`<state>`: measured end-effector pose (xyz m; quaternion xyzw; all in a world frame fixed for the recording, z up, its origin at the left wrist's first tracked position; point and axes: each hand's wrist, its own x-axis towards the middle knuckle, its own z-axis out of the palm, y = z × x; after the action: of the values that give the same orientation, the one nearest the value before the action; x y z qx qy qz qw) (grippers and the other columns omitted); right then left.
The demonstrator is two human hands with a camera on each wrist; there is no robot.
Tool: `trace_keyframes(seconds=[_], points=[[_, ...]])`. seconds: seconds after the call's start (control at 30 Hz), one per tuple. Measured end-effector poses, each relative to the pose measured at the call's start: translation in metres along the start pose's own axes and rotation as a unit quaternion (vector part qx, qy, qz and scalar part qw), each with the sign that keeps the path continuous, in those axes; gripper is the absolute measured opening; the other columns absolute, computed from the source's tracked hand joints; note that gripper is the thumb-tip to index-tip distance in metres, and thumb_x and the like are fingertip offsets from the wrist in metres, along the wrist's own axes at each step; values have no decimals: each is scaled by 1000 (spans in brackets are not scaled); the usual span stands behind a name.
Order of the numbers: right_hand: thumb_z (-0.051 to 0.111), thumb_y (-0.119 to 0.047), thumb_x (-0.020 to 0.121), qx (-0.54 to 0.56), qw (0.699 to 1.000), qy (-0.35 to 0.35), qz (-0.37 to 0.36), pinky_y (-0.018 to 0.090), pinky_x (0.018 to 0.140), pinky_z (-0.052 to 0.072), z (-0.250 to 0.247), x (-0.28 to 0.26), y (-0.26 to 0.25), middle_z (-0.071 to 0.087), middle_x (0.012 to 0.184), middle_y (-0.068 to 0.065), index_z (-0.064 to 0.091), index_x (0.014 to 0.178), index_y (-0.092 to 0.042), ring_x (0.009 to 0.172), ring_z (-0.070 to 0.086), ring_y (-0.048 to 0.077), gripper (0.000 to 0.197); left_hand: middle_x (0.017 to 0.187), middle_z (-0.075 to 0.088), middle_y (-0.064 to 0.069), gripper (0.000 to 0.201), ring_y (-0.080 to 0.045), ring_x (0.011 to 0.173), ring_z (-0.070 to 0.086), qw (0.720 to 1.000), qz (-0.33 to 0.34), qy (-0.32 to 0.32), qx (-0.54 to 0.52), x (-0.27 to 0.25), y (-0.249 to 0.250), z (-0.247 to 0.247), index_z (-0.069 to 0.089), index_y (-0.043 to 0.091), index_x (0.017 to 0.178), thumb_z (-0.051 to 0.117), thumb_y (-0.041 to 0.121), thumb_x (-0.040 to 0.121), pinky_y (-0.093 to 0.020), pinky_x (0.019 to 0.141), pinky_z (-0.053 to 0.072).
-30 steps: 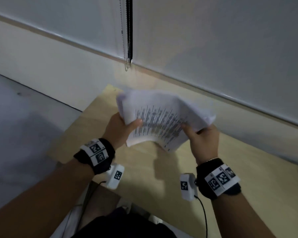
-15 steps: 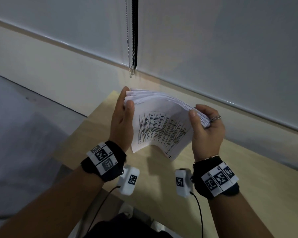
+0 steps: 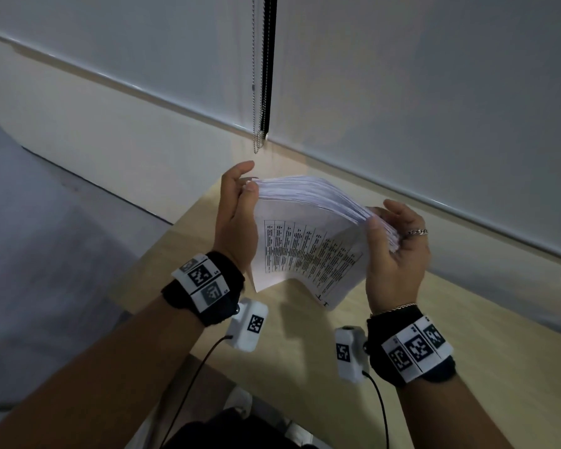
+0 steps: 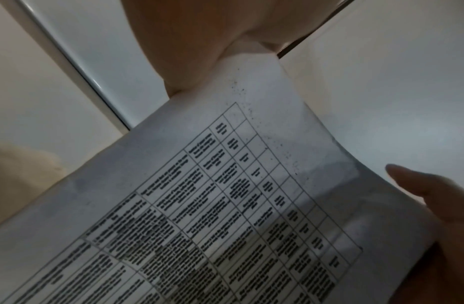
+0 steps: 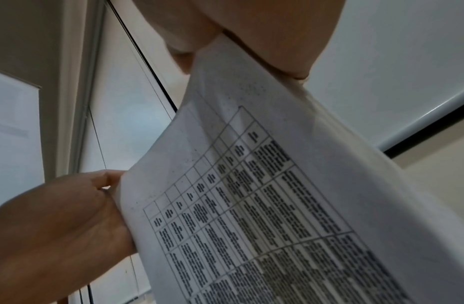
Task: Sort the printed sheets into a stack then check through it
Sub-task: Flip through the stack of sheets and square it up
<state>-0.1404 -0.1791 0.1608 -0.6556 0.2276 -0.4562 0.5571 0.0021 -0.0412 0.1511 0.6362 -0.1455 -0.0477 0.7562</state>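
While both hands are lifting it up over the near end of the wooden table [image 3: 467, 351], the stack of printed sheets [image 3: 308, 254] is bending in the middle. The left hand [image 3: 235, 218] is pinching its left edge with thumb and fingers. The right hand [image 3: 397, 251] is curling round its right edge, thumb on top

At the centre of the head view the stack of sheets [image 3: 308, 251] was white, its facing page printed with a black ruled table of dense black text. Below it the table [image 3: 467, 335] was pale yellowish wood. At lower left and lower right, black wristbands [image 3: 208, 286] carried white tags with black square-code patterns. At upper centre hung a silvery bead chain [image 3: 256, 92].
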Motion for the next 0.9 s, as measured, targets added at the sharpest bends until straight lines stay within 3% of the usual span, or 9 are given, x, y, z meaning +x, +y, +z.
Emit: trace_keyframes(seconds=[0.07, 0.13, 0.2, 0.3, 0.4, 0.47, 0.6, 0.77, 0.9], points=[[75, -7, 82, 9, 1000, -26, 12, 25, 86, 56, -5, -2, 3, 69, 106, 5, 53, 120, -14, 103, 67, 17, 45, 102, 60, 10, 39, -4, 99, 59, 1000, -5, -8, -21, 3, 0, -1, 44, 28, 132, 45, 29, 93, -26, 95, 46], [81, -9, 76, -1, 999, -33, 31, 26, 84, 57, -11, -1, 8, 69, 109, 4, 53, 122, -17, 101, 69, 17, 54, 104, 60, 11, 55, 6, 93, 61, 999, -1, -44, 13, 5, -2, -6, 33, 24, 143, 50, 33, 91, -13, 88, 46], [82, -5, 74, -5, 998, -31, 59, 24, 79, 57, -15, 3, 15, 70, 103, 2, 58, 119, -10, 91, 70, 9, 51, 113, 58, 8, 73, 9, 92, 62, 993, -12, -100, 57, 7, -9, -12, 24, 28, 148, 62, 35, 86, -10, 84, 48], [82, -1, 72, -24, 996, -40, 77, 26, 69, 54, -15, 9, 24, 72, 77, -11, 68, 96, 3, 72, 67, 4, 28, 117, 55, 2, 91, -1, 98, 63, 981, -15, -165, 100, 6, -17, -17, 23, 32, 146, 81, 23, 76, -20, 90, 51], [82, 3, 71, 9, 995, -36, 93, 23, 66, 54, -18, 12, 26, 72, 72, -13, 68, 89, 2, 69, 66, 5, 23, 99, 52, 3, 84, 6, 76, 60, 978, 7, -174, 116, 9, -20, -17, 28, 21, 141, 78, -3, 76, -13, 74, 49], [81, 4, 70, 18, 995, -45, 91, 21, 67, 54, -21, 12, 25, 74, 76, -11, 68, 92, 1, 72, 68, 5, 26, 96, 52, 2, 74, 5, 72, 58, 980, 13, -170, 103, 10, -20, -20, 34, 21, 133, 74, -3, 76, -13, 71, 49], [82, 5, 68, 18, 995, -49, 80, 20, 74, 57, -24, 12, 18, 71, 95, -2, 64, 107, -3, 82, 68, 4, 43, 108, 61, 5, 61, -7, 91, 64, 990, 19, -135, 45, 7, -20, -25, 42, 31, 128, 73, 25, 75, -24, 79, 53], [83, 5, 68, 9, 995, -57, 81, 24, 79, 58, -19, 13, 16, 69, 101, 0, 63, 110, -11, 87, 68, 6, 49, 142, 50, 3, 73, -1, 125, 55, 985, 53, -152, 69, -2, -17, -18, 29, 17, 147, 67, 30, 86, -14, 97, 45], [82, 5, 69, 0, 995, -61, 80, 17, 74, 56, -19, 12, 18, 68, 99, -2, 62, 111, -6, 83, 67, 0, 48, 146, 47, 2, 86, 5, 126, 52, 983, 34, -167, 72, 7, -16, -18, 23, 10, 152, 65, 41, 82, -12, 98, 42]])
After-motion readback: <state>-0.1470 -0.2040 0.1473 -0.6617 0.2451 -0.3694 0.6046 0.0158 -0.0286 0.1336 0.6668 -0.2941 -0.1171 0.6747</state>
